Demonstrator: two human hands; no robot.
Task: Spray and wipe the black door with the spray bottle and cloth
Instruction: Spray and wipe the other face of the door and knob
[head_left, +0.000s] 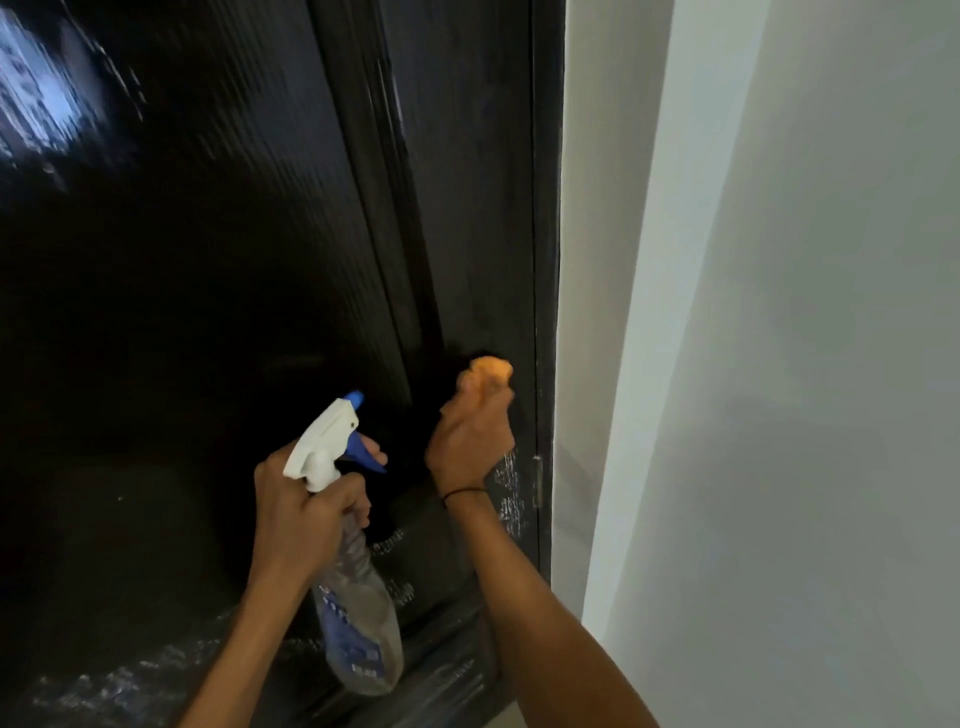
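wiping with the right hand (470, 439) bunching the orange cloth (488, 375) against the black door (208, 286), left hand (301, 512) wrapped round the spray bottle (358, 613), risks leaving streaks beside the wall (779, 364) edge.

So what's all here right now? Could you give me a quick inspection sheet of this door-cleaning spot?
Surface: black door, glossy, with whitish streaks low down and beside the right wrist.
Job's things: spray bottle, white head, blue trigger, nozzle toward the door; orange cloth against the door near its right edge.
Clutter: nothing seen.
Hands: left hand grips the bottle neck, one finger at the trigger; right hand holds the cloth.
Cables: nothing seen.
Surroundings: pale wall to the right.
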